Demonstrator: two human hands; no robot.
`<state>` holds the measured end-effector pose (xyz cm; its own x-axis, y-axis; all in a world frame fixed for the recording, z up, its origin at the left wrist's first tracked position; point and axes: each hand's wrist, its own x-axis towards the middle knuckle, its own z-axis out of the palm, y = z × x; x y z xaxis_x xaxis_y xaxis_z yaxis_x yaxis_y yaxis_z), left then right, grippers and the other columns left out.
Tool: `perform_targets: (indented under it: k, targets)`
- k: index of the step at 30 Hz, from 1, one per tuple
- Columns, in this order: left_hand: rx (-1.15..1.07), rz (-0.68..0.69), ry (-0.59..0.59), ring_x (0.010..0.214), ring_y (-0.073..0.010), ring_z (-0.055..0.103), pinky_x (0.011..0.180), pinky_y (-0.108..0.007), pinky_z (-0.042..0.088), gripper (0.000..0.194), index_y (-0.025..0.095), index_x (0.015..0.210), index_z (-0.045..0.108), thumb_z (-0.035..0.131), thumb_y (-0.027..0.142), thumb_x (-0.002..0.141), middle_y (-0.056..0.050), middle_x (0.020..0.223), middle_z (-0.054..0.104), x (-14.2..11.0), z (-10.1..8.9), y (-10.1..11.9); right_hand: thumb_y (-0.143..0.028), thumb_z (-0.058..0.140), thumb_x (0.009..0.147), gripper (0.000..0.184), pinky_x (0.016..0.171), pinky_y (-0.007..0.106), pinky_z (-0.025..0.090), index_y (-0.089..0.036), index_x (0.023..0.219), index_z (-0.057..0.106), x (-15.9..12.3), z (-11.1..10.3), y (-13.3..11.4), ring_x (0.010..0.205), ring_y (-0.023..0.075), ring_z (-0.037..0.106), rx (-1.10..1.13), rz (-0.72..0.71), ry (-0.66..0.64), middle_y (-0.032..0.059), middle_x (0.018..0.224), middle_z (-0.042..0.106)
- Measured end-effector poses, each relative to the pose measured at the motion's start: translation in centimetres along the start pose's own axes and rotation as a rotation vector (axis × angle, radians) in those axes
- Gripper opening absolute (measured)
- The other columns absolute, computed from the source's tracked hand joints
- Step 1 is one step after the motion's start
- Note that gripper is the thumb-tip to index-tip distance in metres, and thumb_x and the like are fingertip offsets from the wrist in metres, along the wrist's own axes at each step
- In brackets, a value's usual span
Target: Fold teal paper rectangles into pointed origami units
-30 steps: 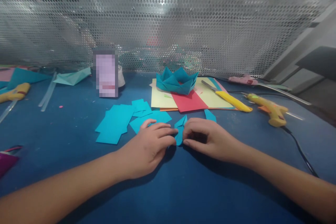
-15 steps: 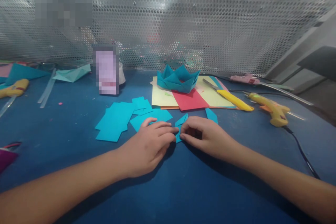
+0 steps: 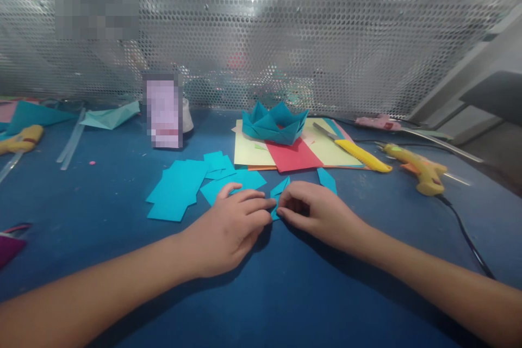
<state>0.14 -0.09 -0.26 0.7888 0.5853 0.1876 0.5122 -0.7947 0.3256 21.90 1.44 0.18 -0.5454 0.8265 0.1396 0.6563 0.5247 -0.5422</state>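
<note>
A small folded piece of blue paper lies on the table between my hands, largely covered by the fingers. My right hand pinches it at its right side, thumb and fingertips together. From the left, my left hand rests with its fingers stretched out, the tips at the paper's left edge. Several blue paper pieces overlap just beyond my left hand. Behind my right hand another folded blue piece shows in part.
Further back, a blue folded-paper ring with pointed tips sits on stacked coloured sheets, beside a yellow cutter. A corded yellow glue gun lies right; another glue gun lies left. A phone stands before a perforated metal panel.
My right hand has shifted slightly left over the folded paper, covering more of it. My left hand stays nearly still; the view has moved a little.
</note>
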Motion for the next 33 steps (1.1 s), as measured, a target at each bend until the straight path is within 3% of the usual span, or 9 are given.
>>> perform_targets:
  k: [8, 25, 33]
  targets:
    - [0.022, 0.0, -0.012, 0.123, -0.0239, 0.046, 0.102, -0.052, 0.022, 0.031, 0.025, 0.114, 0.053, 0.039, 0.01, 0.09, -0.004, 0.133, 0.056, -0.02, -0.29, 0.35, -0.015, 0.056, 0.08, 0.007, 0.054, 0.023, 0.036, -0.018, 0.074, 0.057, -0.03, 0.06, -0.03, 0.058, 0.0114, 0.048, 0.011, 0.006, -0.003, -0.0014, 0.066, 0.055]
    - [0.023, 0.01, 0.012, 0.121, -0.0248, 0.048, 0.104, -0.054, 0.023, 0.033, 0.025, 0.113, 0.057, 0.04, 0.009, 0.089, -0.005, 0.13, 0.057, 0.13, -0.07, 0.19, -0.013, 0.056, 0.079, 0.008, 0.055, 0.024, 0.036, -0.019, 0.073, 0.055, 0.03, 0.11, -0.11, 0.059, 0.0116, 0.047, 0.036, 0.025, -0.012, -0.0019, 0.067, 0.053]
    - [0.03, -0.001, -0.002, 0.122, -0.0249, 0.048, 0.104, -0.056, 0.022, 0.033, 0.027, 0.115, 0.056, 0.039, 0.011, 0.091, -0.004, 0.131, 0.056, 0.07, -0.1, 0.23, -0.01, 0.054, 0.079, 0.019, 0.055, 0.022, 0.041, -0.021, 0.09, 0.043, -0.17, -0.27, -0.28, 0.059, 0.0107, 0.046, 0.27, 0.104, -0.004, -0.0047, 0.071, 0.047]
